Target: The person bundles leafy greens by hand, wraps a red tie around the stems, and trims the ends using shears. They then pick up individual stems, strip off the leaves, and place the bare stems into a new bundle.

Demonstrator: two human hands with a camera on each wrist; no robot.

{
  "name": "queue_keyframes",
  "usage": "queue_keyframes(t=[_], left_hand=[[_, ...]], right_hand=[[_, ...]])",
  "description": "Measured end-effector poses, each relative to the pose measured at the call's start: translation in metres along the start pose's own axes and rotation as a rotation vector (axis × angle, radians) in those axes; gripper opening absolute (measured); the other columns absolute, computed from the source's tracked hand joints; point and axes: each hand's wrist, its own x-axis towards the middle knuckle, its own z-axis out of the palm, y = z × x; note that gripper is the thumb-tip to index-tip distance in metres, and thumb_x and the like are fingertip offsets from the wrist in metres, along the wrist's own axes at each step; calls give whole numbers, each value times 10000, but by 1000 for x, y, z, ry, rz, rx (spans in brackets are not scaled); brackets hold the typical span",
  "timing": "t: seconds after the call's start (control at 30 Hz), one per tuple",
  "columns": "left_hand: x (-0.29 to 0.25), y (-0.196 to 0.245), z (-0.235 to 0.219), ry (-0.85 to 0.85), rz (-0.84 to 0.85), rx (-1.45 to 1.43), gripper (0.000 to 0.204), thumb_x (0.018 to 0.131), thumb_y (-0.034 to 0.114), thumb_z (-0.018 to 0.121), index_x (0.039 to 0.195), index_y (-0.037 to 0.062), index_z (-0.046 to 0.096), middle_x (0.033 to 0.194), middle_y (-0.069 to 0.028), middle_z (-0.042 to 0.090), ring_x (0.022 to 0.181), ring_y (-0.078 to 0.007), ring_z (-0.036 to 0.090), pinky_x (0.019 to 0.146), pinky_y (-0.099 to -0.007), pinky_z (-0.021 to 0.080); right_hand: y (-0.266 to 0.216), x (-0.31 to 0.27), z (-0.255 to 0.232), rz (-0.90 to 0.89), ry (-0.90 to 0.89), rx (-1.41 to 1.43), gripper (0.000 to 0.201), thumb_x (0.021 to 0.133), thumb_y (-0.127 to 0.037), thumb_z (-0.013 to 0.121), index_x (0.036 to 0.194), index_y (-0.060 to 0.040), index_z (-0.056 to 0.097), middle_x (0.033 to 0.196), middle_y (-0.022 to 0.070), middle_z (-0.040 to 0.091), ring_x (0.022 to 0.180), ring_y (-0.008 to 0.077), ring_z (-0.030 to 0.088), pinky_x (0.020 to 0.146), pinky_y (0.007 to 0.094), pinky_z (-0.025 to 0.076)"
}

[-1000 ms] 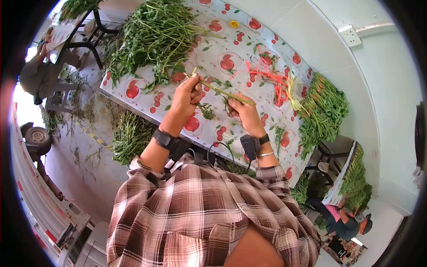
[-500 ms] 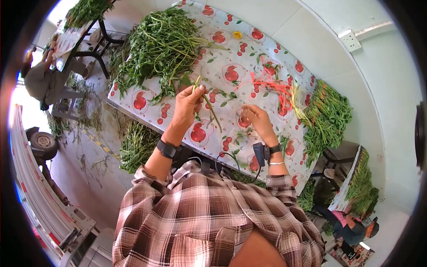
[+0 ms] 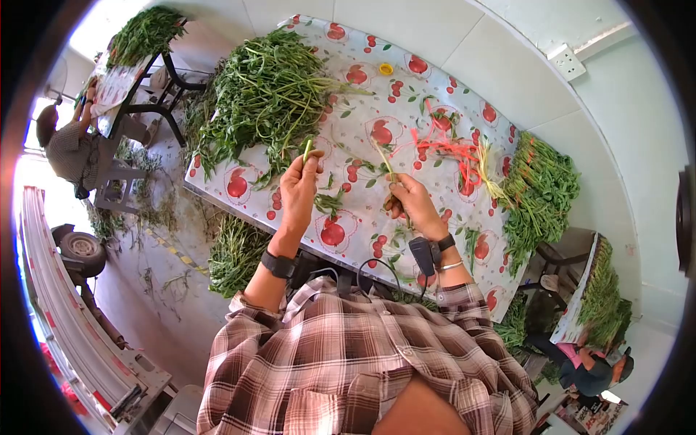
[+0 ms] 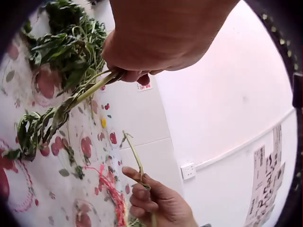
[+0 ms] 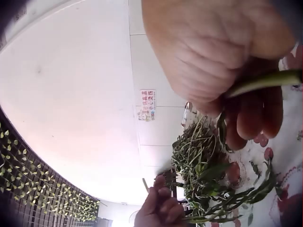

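In the head view my left hand point(image 3: 299, 190) grips a green stem point(image 3: 307, 150) whose cut end pokes up past the thumb. The left wrist view shows that stem point(image 4: 92, 91) running down to wilted leaves point(image 4: 33, 130). My right hand point(image 3: 417, 206) pinches another thin stem point(image 3: 384, 159), its tip pointing up and away; the left wrist view shows this stem point(image 4: 134, 153) between thumb and fingers. The hands are apart, above the patterned tablecloth point(image 3: 348, 148). In the right wrist view a thick stem end point(image 5: 267, 82) sticks out of the right hand.
A large heap of greens point(image 3: 268, 90) lies at the table's back left. Red ties point(image 3: 446, 145) and tied bundles point(image 3: 540, 192) are at the right. A yellow ring point(image 3: 386, 69) sits near the back edge. People work at tables on both sides.
The right hand let go of the stem shared with the left hand, opened, and now pinches a separate thin stem. The left hand still holds its stem, now pointing differently.
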Motion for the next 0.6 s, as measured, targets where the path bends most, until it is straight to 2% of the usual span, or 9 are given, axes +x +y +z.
queue_keyframes(t=[0.1, 0.17, 0.2, 0.23, 0.3, 0.37, 0.43, 0.47, 0.6], left_hand=[[5, -7, 8, -98, 195, 267, 200, 913, 142, 531, 1074, 73, 627, 863, 6, 610, 621, -80, 482, 554, -203, 381], [8, -1, 21, -340, 998, 860, 209, 873, 116, 555, 1068, 84, 623, 885, -34, 629, 721, -206, 565, 647, -321, 450], [-2, 10, 28, -383, 1010, 948, 214, 838, 106, 575, 1044, 66, 614, 903, -98, 620, 786, -298, 580, 706, -401, 457], [-4, 6, 27, -402, 1001, 939, 214, 838, 106, 575, 1044, 66, 614, 903, -98, 620, 786, -298, 580, 706, -401, 457], [-3, 1, 24, -688, 496, 862, 183, 852, 112, 564, 1016, 42, 608, 853, -126, 606, 799, -302, 585, 696, -381, 457], [-8, 0, 25, -622, 498, 796, 160, 883, 122, 537, 989, 22, 604, 757, -140, 567, 693, -261, 556, 634, -355, 441], [-8, 5, 23, -458, 236, 767, 162, 910, 161, 501, 920, 18, 575, 751, -145, 586, 680, -326, 536, 616, -356, 441], [-7, 4, 21, -418, 123, 603, 175, 919, 163, 500, 928, 5, 576, 697, -128, 562, 601, -263, 512, 578, -334, 418], [-11, 10, 24, -356, 188, 567, 186, 925, 169, 496, 937, 7, 589, 662, -98, 528, 578, -186, 476, 559, -318, 406]], right_hand=[[3, 2, -5, 67, -267, -153, 271, 933, -224, 464, 980, 12, 589, 637, 74, 615, 476, 95, 551, 458, 214, 440], [-7, -1, 8, 101, -301, -174, 295, 933, -241, 458, 897, 7, 612, 619, 72, 621, 457, 96, 543, 452, 210, 431], [-12, -1, 12, 83, -333, -197, 292, 938, -237, 451, 905, 1, 616, 629, 72, 620, 453, 96, 537, 451, 208, 423], [-14, -2, 11, 64, -363, -220, 290, 943, -234, 444, 913, -5, 620, 639, 72, 619, 449, 95, 530, 450, 206, 416], [-16, -4, 4, 82, -381, -144, 316, 943, -272, 446, 917, -7, 616, 640, 73, 618, 464, 98, 535, 457, 216, 423], [-22, -9, 2, 157, -231, 207, 351, 945, -315, 443, 937, -8, 614, 673, 79, 622, 474, 103, 536, 461, 228, 430], [-5, -2, -17, 80, -249, 351, 384, 920, -343, 469, 1037, 4, 588, 722, 57, 630, 493, 97, 546, 473, 241, 466], [-1, 1, -23, 7, -157, 428, 392, 922, -350, 470, 1061, 0, 578, 718, 49, 623, 512, 86, 533, 474, 238, 466], [-8, -9, -10, -118, -43, 545, 388, 931, -362, 480, 1102, -23, 563, 736, 20, 585, 553, 57, 493, 505, 210, 447]])
